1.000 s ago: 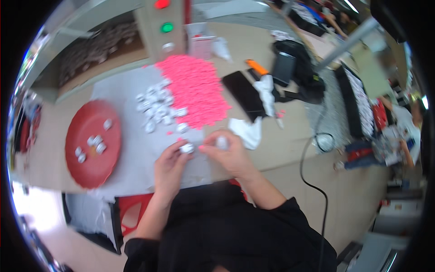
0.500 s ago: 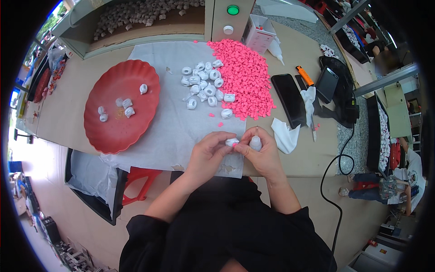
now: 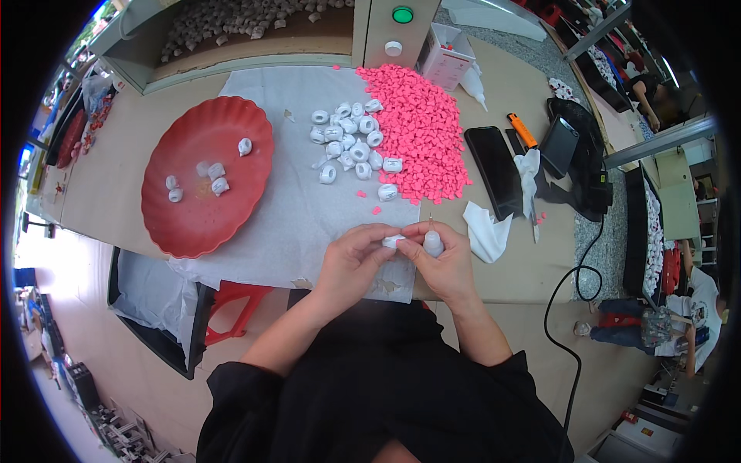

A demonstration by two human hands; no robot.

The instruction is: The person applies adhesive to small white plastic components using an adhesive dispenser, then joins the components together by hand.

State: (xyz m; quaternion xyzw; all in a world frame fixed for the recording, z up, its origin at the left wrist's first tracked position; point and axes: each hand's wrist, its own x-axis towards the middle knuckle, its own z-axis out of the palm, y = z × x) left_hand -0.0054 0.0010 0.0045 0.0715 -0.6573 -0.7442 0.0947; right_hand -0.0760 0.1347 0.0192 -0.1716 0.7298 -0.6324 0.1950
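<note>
Above the table's front edge my two hands meet. My left hand pinches a small hollow white plastic piece between thumb and fingers. My right hand keeps a small white squeeze bottle with a thin needle tip in its curled fingers, while its thumb and forefinger touch the white piece's right side. A bit of pink shows there, mostly hidden by the fingertips. Beyond my hands lie several similar white pieces, beside a large heap of small pink pieces.
At the left, a red scalloped plate holds several white pieces. To the right are a black phone, a crumpled white tissue, an orange cutter and a black cable. A white box and a metal cabinet stand behind.
The white piece has turned slightly between my fingertips, and less pink shows on it. The bottle has shifted a little up and left with my right hand.
</note>
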